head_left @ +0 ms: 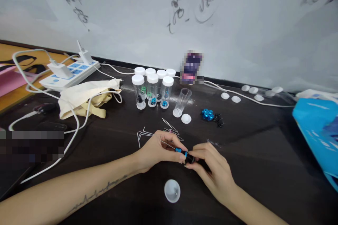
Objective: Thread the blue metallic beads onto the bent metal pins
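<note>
My left hand (155, 151) is closed, thumb and fingers pinching a small blue-and-black cylindrical part (186, 154). A thin metal rod runs from the part's blue end back into the left palm. At the black end, the fingertips of my right hand (216, 168) grip the same part, so some of it is covered. Just below the hands stands a small translucent cup (172, 190) with a tiny metal piece inside. Bent hex keys (144, 134) and several thin metal pins (171, 126) lie behind my left hand.
Several white-capped clear tubes (152, 89) stand at the back, beside a tilted uncapped tube (182, 102) and a white cap (186, 119). Blue parts (207, 114) and black parts (218, 120) lie to the right. A power strip (76, 71), cloth pouch (84, 95) and blue bag (314, 130) flank them.
</note>
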A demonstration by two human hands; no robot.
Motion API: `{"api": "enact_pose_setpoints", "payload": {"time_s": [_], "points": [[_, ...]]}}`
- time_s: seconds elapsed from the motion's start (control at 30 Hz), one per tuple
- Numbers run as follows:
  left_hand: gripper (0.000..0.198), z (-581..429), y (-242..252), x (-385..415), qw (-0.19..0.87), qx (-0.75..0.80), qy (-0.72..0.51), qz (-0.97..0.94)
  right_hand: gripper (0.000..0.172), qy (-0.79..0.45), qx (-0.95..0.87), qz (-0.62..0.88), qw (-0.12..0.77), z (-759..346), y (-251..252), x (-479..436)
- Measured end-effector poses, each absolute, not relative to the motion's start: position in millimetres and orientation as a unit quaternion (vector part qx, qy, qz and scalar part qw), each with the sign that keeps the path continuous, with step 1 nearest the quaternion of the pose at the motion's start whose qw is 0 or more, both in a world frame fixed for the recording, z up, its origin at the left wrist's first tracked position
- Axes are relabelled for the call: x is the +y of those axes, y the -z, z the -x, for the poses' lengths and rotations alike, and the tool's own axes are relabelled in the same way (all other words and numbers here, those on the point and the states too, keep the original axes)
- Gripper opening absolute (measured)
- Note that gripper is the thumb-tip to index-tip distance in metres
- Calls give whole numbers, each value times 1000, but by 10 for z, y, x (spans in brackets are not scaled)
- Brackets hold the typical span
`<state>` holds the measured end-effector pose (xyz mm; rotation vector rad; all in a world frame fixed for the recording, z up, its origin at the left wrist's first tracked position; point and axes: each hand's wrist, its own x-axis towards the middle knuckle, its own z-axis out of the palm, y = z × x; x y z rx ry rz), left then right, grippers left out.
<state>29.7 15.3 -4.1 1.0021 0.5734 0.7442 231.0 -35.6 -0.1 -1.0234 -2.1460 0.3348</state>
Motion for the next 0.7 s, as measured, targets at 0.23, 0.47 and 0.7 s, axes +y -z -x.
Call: {"api": "enact_pose_setpoints", "payload": {"time_s": [0.23, 0.47, 0.7], "points": [[17, -295, 40, 154, 776, 261, -343, -461, 28, -157, -839, 411, 320, -2295, -48, -339], [18, -300, 43, 162, 782, 252, -349, -451, 7, -149, -834, 408, 341, -2316, -6, -347], [17, -295, 42, 152, 784, 244, -341, -457, 16, -167, -844, 389, 328, -2303, -48, -353]]}}
